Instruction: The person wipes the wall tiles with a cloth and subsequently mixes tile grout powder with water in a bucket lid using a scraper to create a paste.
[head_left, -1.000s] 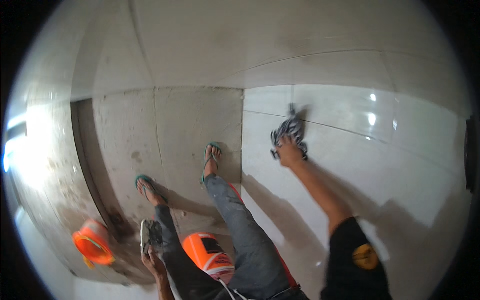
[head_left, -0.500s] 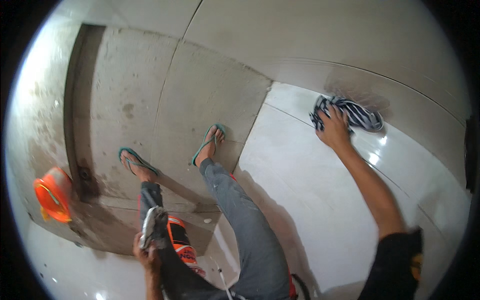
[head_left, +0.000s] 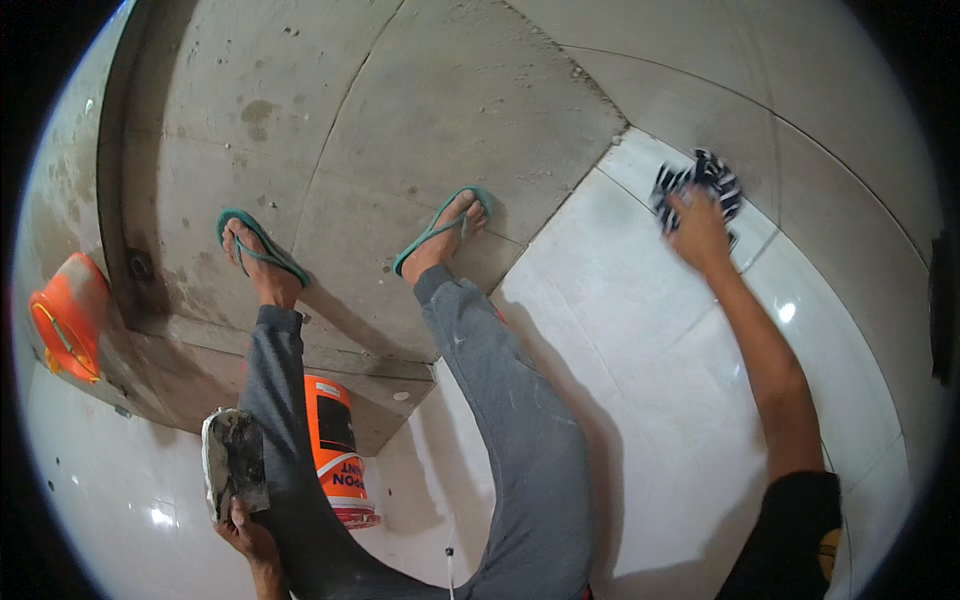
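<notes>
My right hand [head_left: 698, 238] reaches out to the far right, its fingers closed on a crumpled black-and-white striped cloth [head_left: 722, 185]. The cloth lies bunched where the white tiles [head_left: 640, 300] meet the beige wall tiles [head_left: 830, 110]. Low on the left, my left hand [head_left: 248, 535] grips a shallow, white-edged container [head_left: 236, 465] by its near end. Its inner face is smeared with grey, and it is tilted beside my left leg. My thumb rests on the inner side, while the other fingers are mostly hidden behind it.
An orange paint bucket [head_left: 336, 440] stands beside my left leg. Another orange bucket [head_left: 70, 315] with a yellow handle is at the far left. My sandalled feet stand on stained, gritty grey-beige tiles [head_left: 400, 130]. A dark recessed channel [head_left: 125, 200] runs along the left side.
My right hand has moved slightly right and farther away, bunching up the cloth, which lay stretched along the wall before. My left hand has lowered leftward and turned the container's smeared face into view.
</notes>
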